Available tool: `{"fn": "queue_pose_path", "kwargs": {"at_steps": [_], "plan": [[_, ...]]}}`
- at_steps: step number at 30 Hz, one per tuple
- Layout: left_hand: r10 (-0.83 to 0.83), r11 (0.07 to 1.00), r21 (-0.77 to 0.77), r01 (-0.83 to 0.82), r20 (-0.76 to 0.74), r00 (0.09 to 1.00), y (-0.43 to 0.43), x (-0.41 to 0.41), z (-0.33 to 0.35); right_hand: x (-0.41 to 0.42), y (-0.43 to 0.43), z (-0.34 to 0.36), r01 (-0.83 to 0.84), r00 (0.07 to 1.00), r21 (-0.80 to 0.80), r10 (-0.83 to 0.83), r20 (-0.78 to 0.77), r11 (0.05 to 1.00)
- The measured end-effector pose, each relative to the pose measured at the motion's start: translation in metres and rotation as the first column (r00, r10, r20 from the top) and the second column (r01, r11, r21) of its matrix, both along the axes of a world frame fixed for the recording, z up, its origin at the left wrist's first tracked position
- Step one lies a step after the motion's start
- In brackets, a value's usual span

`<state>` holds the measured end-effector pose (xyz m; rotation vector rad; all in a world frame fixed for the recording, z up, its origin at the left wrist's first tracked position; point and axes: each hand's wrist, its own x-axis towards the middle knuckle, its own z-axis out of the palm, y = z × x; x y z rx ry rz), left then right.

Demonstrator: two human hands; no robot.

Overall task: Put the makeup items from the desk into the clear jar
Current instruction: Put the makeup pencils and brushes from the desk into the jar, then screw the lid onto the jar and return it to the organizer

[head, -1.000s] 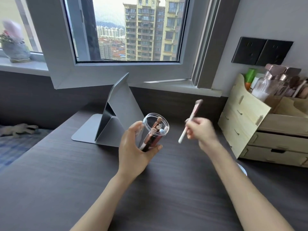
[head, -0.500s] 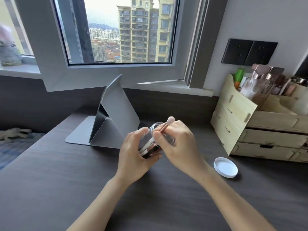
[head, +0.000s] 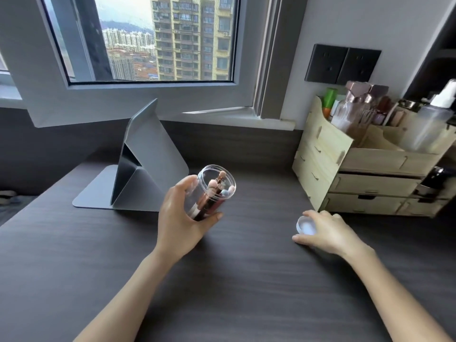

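Two hands were busy: left hand [head: 182,218] wrapped around the clear jar [head: 212,191], held tilted just above the tabletop [head: 246,280], brushes [head: 209,198] inside with tips at the open mouth. Right hand [head: 323,230] lay curled over the white lid [head: 306,227] near the wooden organizer [head: 345,169]; whether it actually gripped it, couldn't tell. Risks: more tilt could spill the brushes; protruding tips might block the lid; a flat lid could slip from the fingers.

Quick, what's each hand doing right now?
Left hand: closed around the clear jar, which has makeup brushes inside.
Right hand: fingers curled on the white lid on the desk.
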<state>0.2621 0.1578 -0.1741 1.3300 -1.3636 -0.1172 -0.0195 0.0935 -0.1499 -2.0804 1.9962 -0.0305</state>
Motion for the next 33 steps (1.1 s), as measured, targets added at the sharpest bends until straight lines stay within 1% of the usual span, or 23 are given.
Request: {"fn": "queue_pose_path", "kwargs": {"at_steps": [3, 4, 5, 6, 7, 8, 9, 10, 11, 12, 13, 14, 15, 16, 18, 19, 22, 23, 26, 29, 31, 33], "plan": [[-0.009, 1.000, 0.005, 0.009, 0.025, 1.000, 0.000, -0.001, -0.001, -0.002, 0.001, 0.002, -0.054, 0.995, -0.068, 0.059, 0.074, 0.996], [-0.016, 1.000, 0.008, 0.016, 0.023, 1.000, 0.000, -0.001, -0.002, 0.001, 0.002, 0.006, -0.075, 0.984, -0.097, 0.089, 0.153, 0.992], [-0.020, 1.000, 0.009, 0.020, 0.019, 1.000, 0.001, -0.002, -0.001, 0.006, 0.003, 0.010, -0.088, 0.950, -0.121, 0.120, 0.288, 0.989], [-0.023, 1.000, 0.009, 0.023, 0.013, 1.000, 0.001, -0.002, -0.001, 0.013, 0.007, 0.015, -0.097, 0.875, -0.125, 0.144, 0.462, 0.987], [-0.028, 1.000, 0.009, 0.028, 0.008, 1.000, 0.001, -0.002, 0.000, 0.022, 0.011, 0.022, -0.110, 0.742, -0.107, 0.153, 0.653, 0.988], [-0.033, 0.999, 0.011, 0.033, 0.000, 0.999, 0.001, -0.003, 0.001, 0.030, 0.015, 0.030, -0.137, 0.541, -0.075, 0.138, 0.829, 0.988], [-0.036, 0.999, 0.014, 0.036, -0.015, 0.999, 0.002, -0.003, 0.001, 0.037, 0.017, 0.036, -0.182, 0.296, -0.034, 0.088, 0.951, 0.983], [-0.038, 0.999, 0.015, 0.038, -0.034, 0.999, 0.002, -0.003, 0.002, 0.044, 0.019, 0.040, -0.244, 0.059, -0.002, 0.017, 0.998, 0.970], [-0.040, 0.999, 0.015, 0.040, -0.053, 0.998, 0.002, -0.003, 0.002, 0.051, 0.020, 0.046, -0.298, -0.122, 0.005, -0.043, 0.992, 0.955], [-0.042, 0.999, 0.014, 0.043, -0.065, 0.997, 0.003, -0.003, 0.003, 0.058, 0.020, 0.049, -0.326, -0.250, -0.008, -0.078, 0.965, 0.945], [-0.046, 0.999, 0.012, 0.046, -0.070, 0.996, 0.003, -0.004, 0.003, 0.066, 0.020, 0.053, -0.330, -0.341, -0.034, -0.085, 0.936, 0.943], [-0.050, 0.999, 0.008, 0.050, -0.074, 0.996, 0.004, -0.004, 0.003, 0.074, 0.020, 0.056, -0.314, -0.405, -0.059, -0.077, 0.911, 0.948], [-0.056, 0.998, 0.005, 0.057, -0.082, 0.995, 0.004, -0.005, 0.004, 0.082, 0.020, 0.058, -0.284, -0.444, -0.073, -0.064, 0.894, 0.956], [-0.067, 0.998, 0.002, 0.067, -0.095, 0.993, 0.005, -0.005, 0.005, 0.090, 0.021, 0.059, -0.249, -0.459, -0.081, -0.044, 0.887, 0.965], [-0.090, 0.996, 0.005, 0.091, -0.123, 0.988, 0.005, -0.005, 0.006, 0.106, 0.023, 0.058, -0.211, -0.433, -0.095, -0.006, 0.901, 0.973], [-0.098, 0.995, 0.005, 0.100, -0.133, 0.986, 0.005, -0.005, 0.006, 0.112, 0.024, 0.055, -0.211, -0.386, -0.104, 0.015, 0.922, 0.972], [-0.118, 0.993, 0.012, 0.121, -0.163, 0.980, 0.006, -0.004, 0.008, 0.123, 0.029, 0.044, -0.240, -0.181, -0.171, 0.129, 0.975, 0.955], [-0.124, 0.992, 0.016, 0.129, -0.163, 0.979, 0.006, -0.004, 0.008, 0.123, 0.031, 0.042, -0.250, -0.136, -0.198, 0.168, 0.976, 0.948], [-0.131, 0.990, 0.034, 0.137, -0.132, 0.982, 0.008, -0.004, 0.009, 0.120, 0.032, 0.040, -0.286, -0.069, -0.278, 0.270, 0.960, 0.917], [-0.156, 0.985, 0.051, 0.164, -0.135, 0.979, 0.009, -0.005, 0.012, 0.116, 0.027, 0.042, -0.329, -0.003, -0.329, 0.347, 0.938, 0.885], [-0.192, 0.978, 0.059, 0.202, -0.143, 0.971, 0.010, -0.004, 0.014, 0.113, 0.023, 0.042, -0.352, 0.039, -0.351, 0.389, 0.920, 0.868], [-0.248, 0.959, 0.094, 0.268, -0.186, 0.951, 0.012, -0.002, 0.019, 0.107, 0.018, 0.045, -0.384, 0.086, -0.357, 0.418, 0.904, 0.852]]}}
